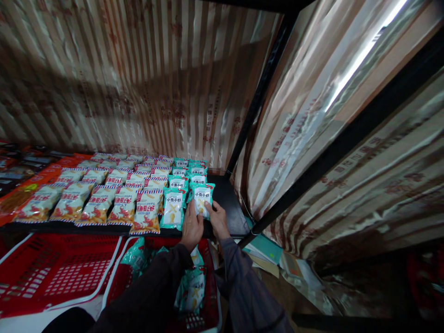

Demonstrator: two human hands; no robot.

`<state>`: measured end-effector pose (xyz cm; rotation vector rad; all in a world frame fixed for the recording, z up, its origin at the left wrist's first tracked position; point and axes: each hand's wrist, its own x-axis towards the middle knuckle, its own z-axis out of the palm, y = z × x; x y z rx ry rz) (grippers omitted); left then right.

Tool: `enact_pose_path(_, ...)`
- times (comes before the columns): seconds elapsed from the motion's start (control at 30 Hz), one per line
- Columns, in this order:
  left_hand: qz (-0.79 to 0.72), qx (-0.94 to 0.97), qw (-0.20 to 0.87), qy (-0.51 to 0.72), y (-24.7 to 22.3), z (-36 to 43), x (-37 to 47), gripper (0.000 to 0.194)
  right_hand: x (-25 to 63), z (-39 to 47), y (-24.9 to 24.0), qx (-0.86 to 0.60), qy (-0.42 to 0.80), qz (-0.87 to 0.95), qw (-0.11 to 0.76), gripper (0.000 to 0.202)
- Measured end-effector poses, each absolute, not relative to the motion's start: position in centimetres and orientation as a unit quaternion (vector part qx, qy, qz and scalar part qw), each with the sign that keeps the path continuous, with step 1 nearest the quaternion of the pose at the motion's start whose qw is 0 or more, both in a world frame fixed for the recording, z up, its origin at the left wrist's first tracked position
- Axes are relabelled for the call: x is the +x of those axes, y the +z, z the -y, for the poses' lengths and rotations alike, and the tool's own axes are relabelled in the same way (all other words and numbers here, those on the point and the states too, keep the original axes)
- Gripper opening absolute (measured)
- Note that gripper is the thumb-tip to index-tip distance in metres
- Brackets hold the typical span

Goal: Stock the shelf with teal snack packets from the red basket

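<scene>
Both hands are at the front of the right-hand column of teal snack bags on the black shelf (231,208). My left hand (192,227) grips the lower left edge of the front teal bag (202,196). On the same bag's lower right side, my right hand (218,219) is closed, its thumb on the bag's face. The bag leans upright against those behind it. Just left stands another column of teal bags (173,208). Below the shelf, a red basket (214,296) holds several more teal bags (194,289), partly hidden by my left sleeve.
Rows of white and orange shrimp snack bags (99,203) fill the shelf's middle, with orange packets (33,185) farther left. A second red basket (58,268) is at the lower left. Black posts (312,171) rise at the right, before patterned curtains (138,83). Papers (265,249) lie below the shelf.
</scene>
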<state>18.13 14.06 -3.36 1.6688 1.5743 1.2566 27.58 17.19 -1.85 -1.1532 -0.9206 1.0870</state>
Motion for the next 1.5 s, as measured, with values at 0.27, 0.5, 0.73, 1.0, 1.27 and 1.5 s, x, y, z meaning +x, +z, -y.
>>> enact_pose_path(0.27,-0.592,0.594,0.261,0.478,-3.4,-14.6,18.4,0.061,27.3,-18.6,-2.1,-0.495,0.467,0.409,0.607,0.043)
enact_pose_path(0.5,-0.587,0.591,0.284,0.475,-3.5,-14.5,19.0,0.066,29.0,-19.0,-2.7,-0.516,0.444,0.409,0.608,0.046)
enact_pose_path(0.73,-0.590,0.590,0.283,0.473,-3.6,-14.3,18.9,0.069,28.5,-19.0,-3.0,-0.524,0.442,0.419,0.596,0.045)
enact_pose_path(1.0,-0.593,0.576,0.273,0.492,-3.3,-14.9,18.7,0.073,27.5,-19.2,-2.7,-0.513,0.435,0.455,0.583,0.042)
enact_pose_path(1.27,-0.603,0.564,0.283,0.488,-3.0,-15.3,18.8,0.076,28.3,-19.9,-3.6,-0.526,0.384,0.471,0.596,0.046)
enact_pose_path(1.5,-0.623,0.546,0.276,0.488,-1.9,-15.7,19.0,0.076,27.9,-19.3,-3.0,-0.502,0.431,0.460,0.591,0.061)
